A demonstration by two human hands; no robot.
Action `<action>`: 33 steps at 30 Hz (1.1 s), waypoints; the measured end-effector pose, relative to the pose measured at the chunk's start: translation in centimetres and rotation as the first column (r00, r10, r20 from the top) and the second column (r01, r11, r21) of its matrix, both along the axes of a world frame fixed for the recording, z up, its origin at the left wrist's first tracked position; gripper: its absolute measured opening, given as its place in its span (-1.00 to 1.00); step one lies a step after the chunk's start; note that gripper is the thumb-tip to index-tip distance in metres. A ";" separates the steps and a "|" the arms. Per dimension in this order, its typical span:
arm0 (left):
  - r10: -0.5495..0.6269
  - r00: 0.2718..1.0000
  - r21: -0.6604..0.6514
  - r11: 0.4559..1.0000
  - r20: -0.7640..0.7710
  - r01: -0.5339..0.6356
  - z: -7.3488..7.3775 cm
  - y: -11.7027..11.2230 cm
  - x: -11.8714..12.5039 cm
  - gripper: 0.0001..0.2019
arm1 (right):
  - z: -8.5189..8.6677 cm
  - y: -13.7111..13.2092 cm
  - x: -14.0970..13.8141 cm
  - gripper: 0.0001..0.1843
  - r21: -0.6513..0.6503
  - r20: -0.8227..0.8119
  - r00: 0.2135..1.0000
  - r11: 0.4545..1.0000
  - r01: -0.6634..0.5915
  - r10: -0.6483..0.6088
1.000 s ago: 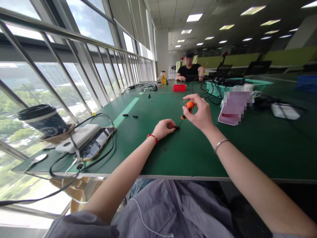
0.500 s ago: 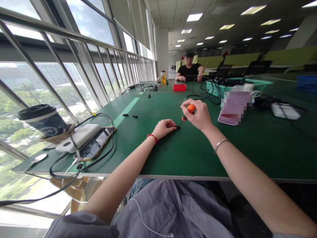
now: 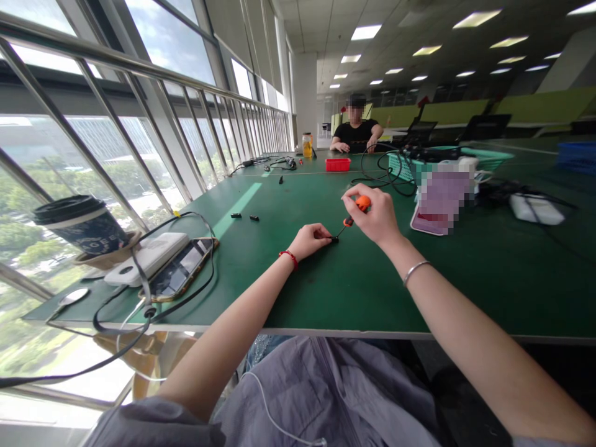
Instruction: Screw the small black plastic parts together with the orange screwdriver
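Observation:
My right hand point(image 3: 376, 213) is closed around the orange and black handle of a screwdriver point(image 3: 349, 221). Its thin shaft slants down and left to a small black part point(image 3: 334, 239) on the green table. The fingers of my left hand point(image 3: 310, 241) pinch that part and keep it against the tabletop; what kind of part it is I cannot make out. The screwdriver's tip meets it at its right end. Two similar small black pieces, one point(image 3: 236, 215) and another point(image 3: 254, 218), lie apart to the left, beyond my left hand.
At the left are a paper coffee cup point(image 3: 84, 226), a white power bank point(image 3: 148, 257), a phone point(image 3: 179, 273) and loose cables. A pink phone point(image 3: 435, 202) leans by a teal basket point(image 3: 400, 166) of cords. A red tray point(image 3: 338, 165) and a seated person point(image 3: 357, 131) are farther off.
The screwdriver's handle and my right hand have shifted very slightly to the right. My left hand stays on the small black part. The person's hand across the table has moved a little.

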State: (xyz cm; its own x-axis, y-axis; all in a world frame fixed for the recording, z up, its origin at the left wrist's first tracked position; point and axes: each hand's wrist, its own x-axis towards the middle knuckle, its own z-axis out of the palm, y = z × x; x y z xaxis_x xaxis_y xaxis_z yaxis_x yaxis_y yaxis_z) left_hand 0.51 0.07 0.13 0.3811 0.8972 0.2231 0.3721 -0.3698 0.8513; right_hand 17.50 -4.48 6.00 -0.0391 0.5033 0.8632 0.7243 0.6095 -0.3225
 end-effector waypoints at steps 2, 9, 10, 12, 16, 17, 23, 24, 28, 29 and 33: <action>-0.002 1.000 -0.020 1.000 0.004 0.002 0.0 0.0 0.0 -0.93 | 0.0 0.0 0.1 -0.73 -0.008 -0.009 1.000 1.000 -0.003 0.003; -0.007 1.000 -0.022 1.000 0.008 0.008 0.0 -0.1 0.0 -0.92 | 0.1 -0.2 0.0 -0.80 -0.004 -0.010 1.000 1.000 0.002 -0.002; -0.009 1.000 -0.012 1.000 0.008 0.009 0.0 0.0 0.0 -0.91 | 0.0 -0.2 0.0 -0.80 -0.001 -0.012 1.000 1.000 -0.002 0.002; -0.014 1.000 0.012 1.000 0.002 0.014 -0.1 0.0 0.0 -0.91 | 0.0 -0.2 -0.1 -0.78 0.002 -0.015 1.000 1.000 -0.011 0.011; -0.022 1.000 0.040 0.999 -0.016 0.023 -0.2 0.0 0.0 -0.92 | 0.0 -0.1 -0.1 -0.81 0.014 -0.016 1.000 1.000 0.024 -0.024; -0.023 1.000 0.042 0.999 -0.021 0.024 -0.2 0.0 0.0 -0.92 | 0.0 0.0 -0.1 -0.81 0.013 -0.020 0.999 0.999 0.037 -0.037; -0.016 0.999 0.035 0.999 -0.046 0.018 -0.1 0.0 0.0 -0.92 | 0.0 0.1 0.0 -0.81 -0.010 -0.063 0.998 1.000 0.023 -0.024; -0.016 0.999 0.036 0.999 -0.046 0.018 -0.2 0.0 0.0 -0.92 | 0.0 0.1 0.0 -0.79 -0.008 -0.071 0.997 1.000 0.012 -0.012; -0.009 0.999 0.047 0.999 -0.046 0.011 -0.2 0.0 0.0 -0.93 | -0.2 0.2 0.0 -0.72 0.006 -0.064 0.998 1.000 -0.005 0.005; -0.005 0.999 0.048 0.999 -0.047 0.008 -0.2 0.0 0.0 -0.93 | -0.2 0.2 0.0 -0.74 0.009 -0.061 0.998 1.000 0.011 -0.011; -0.003 0.998 0.047 0.999 -0.059 0.006 -0.1 0.0 0.0 -0.93 | -0.1 0.1 0.1 -0.82 0.003 -0.056 0.996 0.997 0.073 -0.072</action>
